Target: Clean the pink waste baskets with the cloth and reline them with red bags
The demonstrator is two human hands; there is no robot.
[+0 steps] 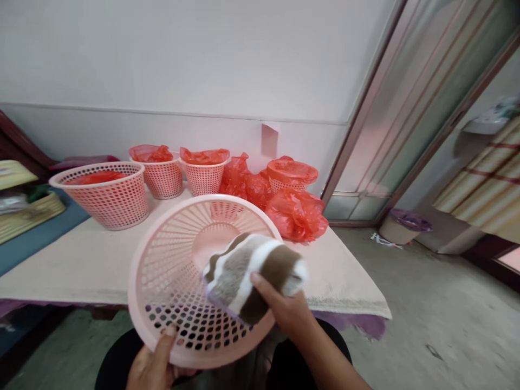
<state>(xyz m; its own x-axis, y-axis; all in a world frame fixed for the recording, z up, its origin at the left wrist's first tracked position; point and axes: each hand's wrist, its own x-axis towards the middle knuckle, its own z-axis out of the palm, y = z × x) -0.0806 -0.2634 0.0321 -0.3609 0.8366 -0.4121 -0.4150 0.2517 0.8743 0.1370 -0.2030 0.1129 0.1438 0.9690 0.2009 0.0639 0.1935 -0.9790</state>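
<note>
My left hand (152, 362): thumb over near rim, clasping tilted, round, pale-pink perforated plastic basket (208, 241) at cream-covered table's (347, 279) front edge | My right hand (284, 307): forearm slanting up leftward, gripping brown-grey-white striped plush cloth (238, 273) at basket's mouth

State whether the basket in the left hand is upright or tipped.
Tipped: the basket is turned so its open mouth and inner base face the camera.
</note>
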